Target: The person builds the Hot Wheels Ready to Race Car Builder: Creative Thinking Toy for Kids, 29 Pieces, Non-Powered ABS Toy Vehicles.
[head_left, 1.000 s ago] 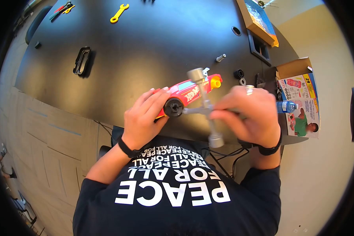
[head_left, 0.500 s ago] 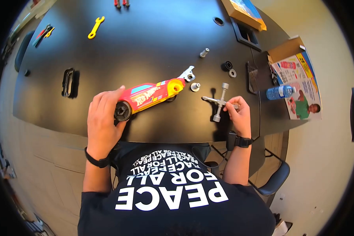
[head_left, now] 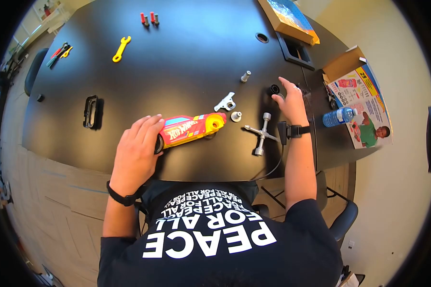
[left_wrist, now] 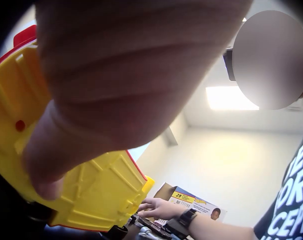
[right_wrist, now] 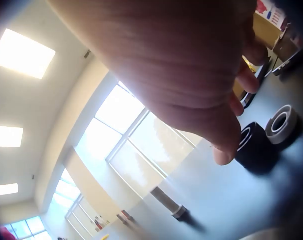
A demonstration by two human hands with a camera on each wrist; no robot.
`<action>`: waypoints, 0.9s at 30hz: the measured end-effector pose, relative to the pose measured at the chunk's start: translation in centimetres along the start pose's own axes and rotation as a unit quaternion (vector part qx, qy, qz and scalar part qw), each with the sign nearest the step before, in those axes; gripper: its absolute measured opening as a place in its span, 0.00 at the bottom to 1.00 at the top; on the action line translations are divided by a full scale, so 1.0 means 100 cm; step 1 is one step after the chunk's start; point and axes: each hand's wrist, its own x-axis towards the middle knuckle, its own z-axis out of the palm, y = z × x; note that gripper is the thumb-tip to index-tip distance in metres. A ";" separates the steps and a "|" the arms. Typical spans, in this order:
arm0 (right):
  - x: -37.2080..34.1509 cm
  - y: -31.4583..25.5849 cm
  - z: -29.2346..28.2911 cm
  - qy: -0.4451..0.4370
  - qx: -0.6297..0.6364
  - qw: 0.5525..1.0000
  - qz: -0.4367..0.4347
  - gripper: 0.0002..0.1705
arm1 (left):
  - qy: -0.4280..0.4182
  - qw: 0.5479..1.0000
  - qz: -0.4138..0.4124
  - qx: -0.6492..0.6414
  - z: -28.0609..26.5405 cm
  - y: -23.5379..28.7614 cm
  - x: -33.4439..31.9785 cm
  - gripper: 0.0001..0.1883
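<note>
With its fingers over the rear end, my left hand grips a red and yellow toy car at the table's front. In the left wrist view the thumb presses the car's yellow underside. My right hand reaches over the table with fingers spread, holding nothing. Its fingertips are close to a black wheel-like ring; a grey ring sits beside that in the right wrist view. Below the right hand lies a grey cross-shaped wrench. Near the car's nose are a silver bracket-like part and a grey flanged piece.
A grey bolt stands beyond the bracket. A black frame and yellow wrench lie left. Several red and grey bolts stand farther back. At right are a water bottle and printed box.
The right hand has let go of the cross wrench, now on the table, and moved away toward the rings. The silver part now lies apart from the car, which the left hand still holds.
</note>
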 end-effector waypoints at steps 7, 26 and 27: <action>0.023 0.001 0.029 -0.076 -0.026 0.996 -0.034 0.30 | 0.014 1.000 -0.014 -0.005 0.006 0.003 -0.005 0.31; -0.065 -0.191 -0.026 -0.077 0.351 0.923 -0.139 0.34 | 0.055 0.997 -0.042 0.034 0.015 0.020 -0.001 0.38; -0.065 -0.194 -0.026 -0.079 0.351 0.922 -0.141 0.34 | 0.055 0.997 -0.043 0.030 0.014 0.020 -0.001 0.38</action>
